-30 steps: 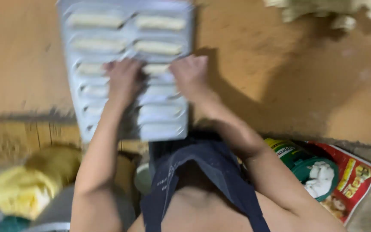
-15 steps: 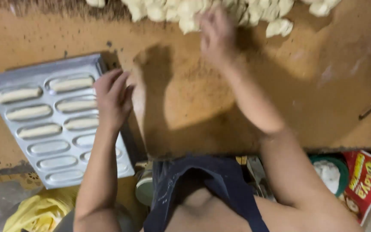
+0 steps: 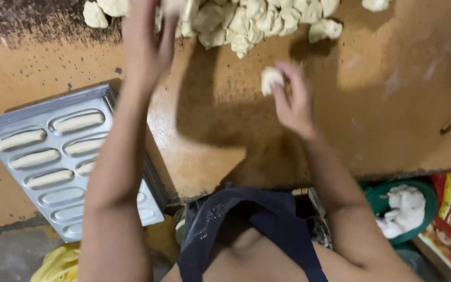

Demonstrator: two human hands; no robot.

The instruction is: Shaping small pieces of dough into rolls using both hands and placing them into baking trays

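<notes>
Baking tray (image 3: pixel 58 209), on worktop (image 3: pixel 392 104): long moulds, upper ones filled with dough sticks (image 3: pixel 76 122), lower ones bare. Dough pile (image 3: pixel 246 21), beyond tray. Left hand (image 3: pixel 150 47) at pile; grip unclear. Right hand (image 3: pixel 291 99), right of tray, pinches dough lump (image 3: pixel 270 78).

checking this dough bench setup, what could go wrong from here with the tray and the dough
The metal tray hangs over the table edge at its near corner, just beside the left forearm; a bump could tip it and spill the shaped dough sticks.

The left hand reaches into the dough pile while blurred, so a quick grab may drag loose pieces off the heap.

The right hand pinches a small dough piece only at the fingertips; it might slip onto the table.
</notes>
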